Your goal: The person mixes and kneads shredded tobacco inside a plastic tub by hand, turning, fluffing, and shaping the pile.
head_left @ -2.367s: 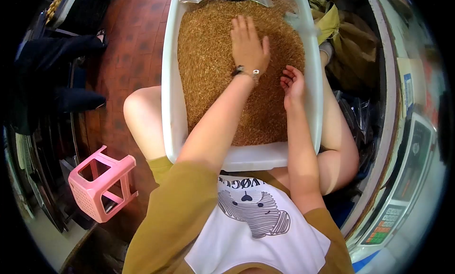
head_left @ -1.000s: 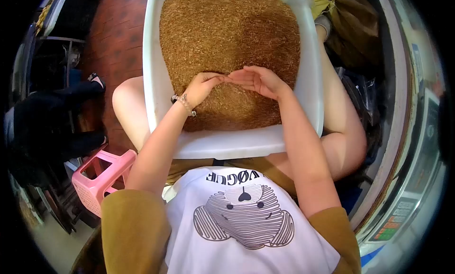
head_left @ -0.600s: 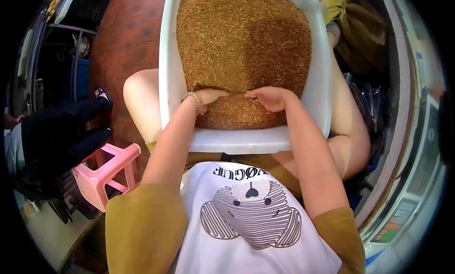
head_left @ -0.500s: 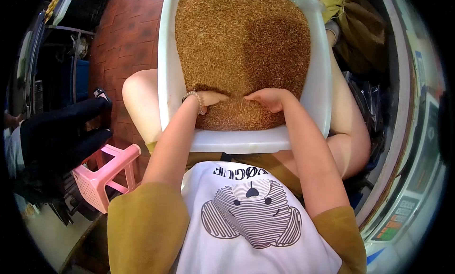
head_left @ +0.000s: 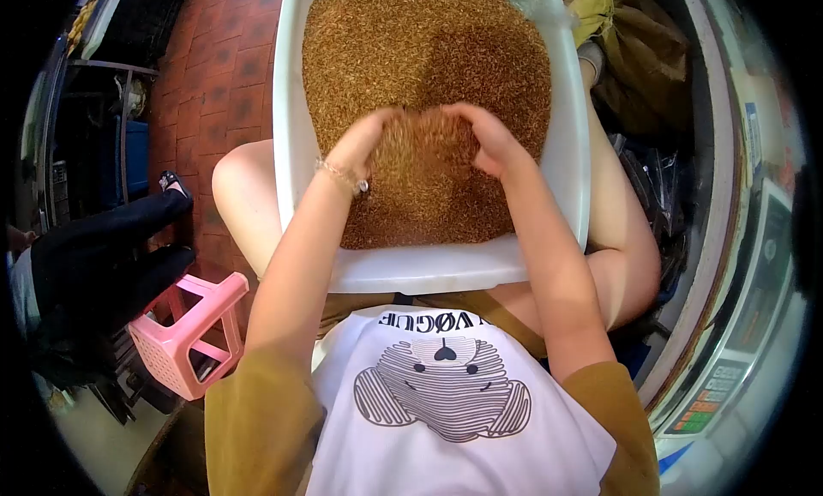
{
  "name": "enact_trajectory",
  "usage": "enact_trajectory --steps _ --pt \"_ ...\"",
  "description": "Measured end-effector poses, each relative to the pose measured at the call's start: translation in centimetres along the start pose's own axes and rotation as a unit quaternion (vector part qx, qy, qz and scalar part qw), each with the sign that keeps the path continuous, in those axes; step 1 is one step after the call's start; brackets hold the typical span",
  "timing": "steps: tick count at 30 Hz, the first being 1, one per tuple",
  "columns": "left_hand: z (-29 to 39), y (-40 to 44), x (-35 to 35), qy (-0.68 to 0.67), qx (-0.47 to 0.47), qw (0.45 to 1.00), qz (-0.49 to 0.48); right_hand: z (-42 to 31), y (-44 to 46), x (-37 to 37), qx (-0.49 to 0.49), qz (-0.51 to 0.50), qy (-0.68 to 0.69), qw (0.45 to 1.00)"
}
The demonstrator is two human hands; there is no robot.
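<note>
A long white plastic tub with a raised rim [head_left: 437, 277] fills the upper middle of the frame, one of my legs showing on either side. Inside lies a broad mound of fine, dry brown flakes [head_left: 386, 46]. A pink plastic stool [head_left: 163, 357] sits at lower left. At upper centre my left hand [head_left: 364, 144] and right hand [head_left: 491, 143] face each other, cupped half-open, blurred flakes between them; how much they hold I can't tell. A beaded bracelet [head_left: 338, 173] circles my left wrist.
</note>
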State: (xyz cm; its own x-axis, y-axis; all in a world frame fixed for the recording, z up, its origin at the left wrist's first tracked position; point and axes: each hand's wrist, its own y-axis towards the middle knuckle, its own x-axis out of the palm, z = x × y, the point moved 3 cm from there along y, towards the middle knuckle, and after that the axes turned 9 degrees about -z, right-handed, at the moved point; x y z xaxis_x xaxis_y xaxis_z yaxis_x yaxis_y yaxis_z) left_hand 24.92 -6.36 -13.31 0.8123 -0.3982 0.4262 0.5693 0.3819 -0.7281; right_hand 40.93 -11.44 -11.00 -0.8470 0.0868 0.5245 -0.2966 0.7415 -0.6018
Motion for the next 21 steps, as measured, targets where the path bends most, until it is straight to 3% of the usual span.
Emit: enact_trajectory --steps 3,6,8,11,12,14,16,17,18,20,21 --pt "5.1 -1.3 1.9 -0.116 0.18 0.977 0.013 -2.9 1.1 1.7 -0.175 0.023 0.086 0.981" --pt "7.7 -1.0 2.4 -0.207 0.33 0.921 0.0 -4.9 3.1 2.6 -0.289 -0.022 0.164 0.943" --pt "8.6 -0.8 2.3 -0.209 0.408 0.888 -0.021 -5.1 2.8 2.2 -0.318 0.081 0.047 0.943" --pt "8.3 -1.2 1.2 -0.092 0.453 0.881 0.101 -5.3 2.0 1.3 -0.345 0.235 -0.132 0.899" --pt "7.8 -1.9 1.6 -0.037 0.436 0.893 0.103 -5.4 1.6 1.0 -0.349 0.284 -0.192 0.872" --pt "6.3 -4.5 3.5 0.165 0.406 0.866 0.242 -4.6 0.7 0.4 -0.336 0.364 -0.277 0.823" --pt "4.7 -5.5 3.2 0.372 0.347 0.794 0.333 -2.9 -1.2 0.3 -0.287 0.398 -0.358 0.794" --pt "3.6 -5.3 2.0 0.475 0.306 0.745 0.355 -2.7 -2.9 1.0 -0.175 0.416 -0.446 0.773" --pt "3.6 -6.5 2.4 0.557 0.228 0.704 0.377 -2.6 -4.4 1.6 -0.058 0.425 -0.524 0.736" --pt "2.6 -6.1 1.3 0.634 -0.017 0.703 0.32 -0.9 -5.2 -0.1 0.144 0.402 -0.605 0.672" --pt "2.0 -6.2 0.6 0.656 -0.139 0.685 0.284 -0.1 -5.4 -1.0 0.188 0.384 -0.606 0.671"
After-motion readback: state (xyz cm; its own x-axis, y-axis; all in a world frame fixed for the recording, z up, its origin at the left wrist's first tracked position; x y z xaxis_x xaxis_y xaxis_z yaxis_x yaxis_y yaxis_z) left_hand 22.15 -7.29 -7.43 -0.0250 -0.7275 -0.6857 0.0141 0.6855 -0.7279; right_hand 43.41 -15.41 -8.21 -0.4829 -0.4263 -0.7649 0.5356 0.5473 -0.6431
